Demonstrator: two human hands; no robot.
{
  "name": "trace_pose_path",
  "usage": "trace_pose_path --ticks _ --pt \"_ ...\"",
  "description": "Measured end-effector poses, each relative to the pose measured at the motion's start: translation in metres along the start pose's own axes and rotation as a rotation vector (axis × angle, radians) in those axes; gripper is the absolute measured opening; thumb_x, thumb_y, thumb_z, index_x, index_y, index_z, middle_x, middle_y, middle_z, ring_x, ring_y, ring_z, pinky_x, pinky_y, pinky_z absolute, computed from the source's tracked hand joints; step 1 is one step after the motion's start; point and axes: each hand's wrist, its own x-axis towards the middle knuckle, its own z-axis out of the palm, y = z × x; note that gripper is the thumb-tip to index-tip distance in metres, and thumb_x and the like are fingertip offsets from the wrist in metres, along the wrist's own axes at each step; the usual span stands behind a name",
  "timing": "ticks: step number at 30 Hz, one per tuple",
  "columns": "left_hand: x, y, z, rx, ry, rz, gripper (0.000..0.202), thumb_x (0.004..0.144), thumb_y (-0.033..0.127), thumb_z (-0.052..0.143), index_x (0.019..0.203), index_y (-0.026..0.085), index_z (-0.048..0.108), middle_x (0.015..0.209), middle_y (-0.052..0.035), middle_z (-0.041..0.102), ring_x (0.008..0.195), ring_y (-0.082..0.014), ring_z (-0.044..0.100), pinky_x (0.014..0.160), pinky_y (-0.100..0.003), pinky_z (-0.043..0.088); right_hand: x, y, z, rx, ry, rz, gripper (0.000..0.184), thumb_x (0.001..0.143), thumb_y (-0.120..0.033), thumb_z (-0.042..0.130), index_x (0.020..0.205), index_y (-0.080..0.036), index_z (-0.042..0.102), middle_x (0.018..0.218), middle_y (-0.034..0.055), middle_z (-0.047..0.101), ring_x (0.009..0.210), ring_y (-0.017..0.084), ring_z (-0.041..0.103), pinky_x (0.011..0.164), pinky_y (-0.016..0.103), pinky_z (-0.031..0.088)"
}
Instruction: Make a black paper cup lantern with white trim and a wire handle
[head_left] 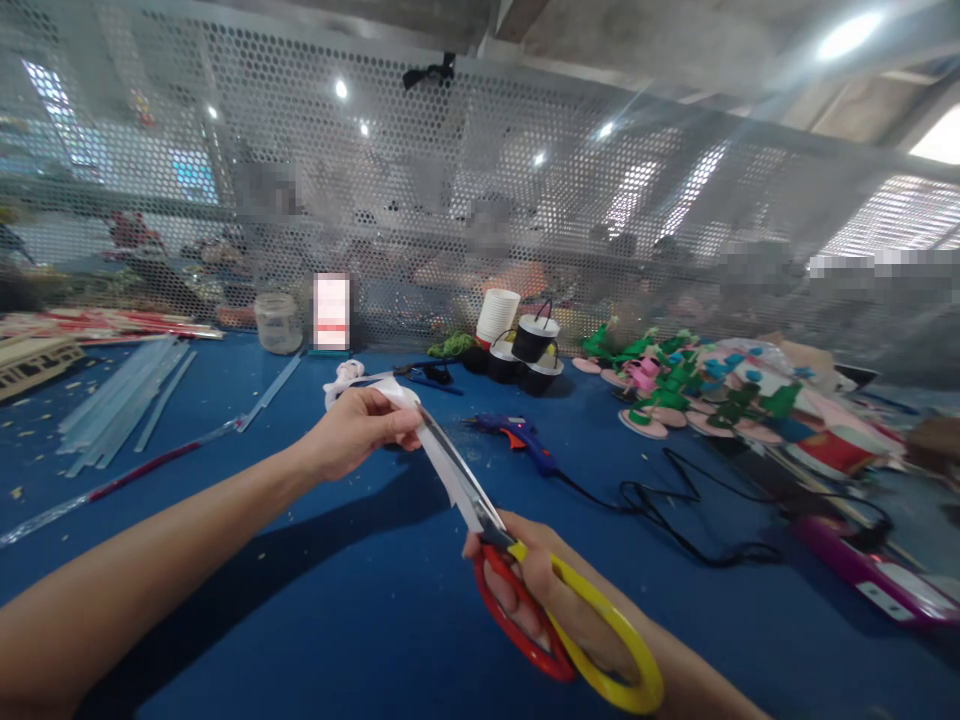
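My left hand (367,432) is closed, pinching a thin white strip (439,458) that looks like paper or cloth. In my right hand (544,575) is a pair of scissors (491,528) with one red and one yellow handle loop. The blades reach up and left along the white strip, their tips close to my left fingertips. Whether the blades have cut into the strip I cannot tell. A white bundle (346,380) lies on the blue table just behind my left hand.
A blue glue gun (517,440) lies beyond the scissors, its black cord running right near a purple power strip (874,575). Clear glue sticks (124,400) lie left. A glass jar (277,322), phone (331,312), small black buckets (534,335) and green figures (679,380) line the mesh panel.
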Motion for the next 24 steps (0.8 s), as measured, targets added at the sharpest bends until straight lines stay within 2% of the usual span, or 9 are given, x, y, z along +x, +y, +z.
trace_pose_path --ticks 5,12,18,24 --pt "-0.0018 0.0033 0.0022 0.032 -0.007 -0.005 0.020 0.052 0.024 0.073 0.054 0.009 0.060 0.047 0.0008 0.059 0.048 -0.0084 0.055 0.053 -0.022 0.044 -0.0018 -0.0016 0.0017 0.018 0.044 -0.005 0.060 0.065 -0.071 0.040 0.090 -0.017 0.045 0.055 -0.0060 0.039 0.037 0.003 0.030 0.030 0.014 0.027" --pt "-0.0026 0.0021 0.0040 0.062 -0.023 -0.007 0.013 0.054 0.019 0.072 0.056 0.010 0.063 0.048 0.0011 0.060 0.048 -0.0083 0.054 0.052 -0.022 0.044 0.0031 -0.0046 0.0022 0.053 0.020 0.042 0.057 0.066 -0.070 0.041 0.085 -0.016 0.045 0.050 -0.0086 0.038 0.032 0.001 0.027 0.028 0.014 0.024" --pt "-0.0027 0.0019 0.0059 0.091 -0.022 -0.013 0.008 0.057 0.015 0.068 0.053 0.011 0.063 0.049 0.0011 0.061 0.049 -0.0084 0.054 0.054 -0.023 0.045 0.0024 -0.0092 0.0067 0.064 0.067 0.113 0.056 0.066 -0.071 0.040 0.080 -0.017 0.044 0.046 -0.0099 0.036 0.027 0.001 0.023 0.025 0.015 0.020" --pt "-0.0029 0.0015 0.0042 0.106 -0.046 -0.004 0.008 0.057 0.018 0.069 0.055 0.012 0.064 0.050 0.0011 0.062 0.049 -0.0083 0.054 0.053 -0.022 0.044 0.0016 -0.0063 0.0061 0.033 0.082 0.041 0.058 0.065 -0.071 0.039 0.083 -0.017 0.045 0.049 -0.0084 0.037 0.032 0.002 0.027 0.028 0.014 0.024"
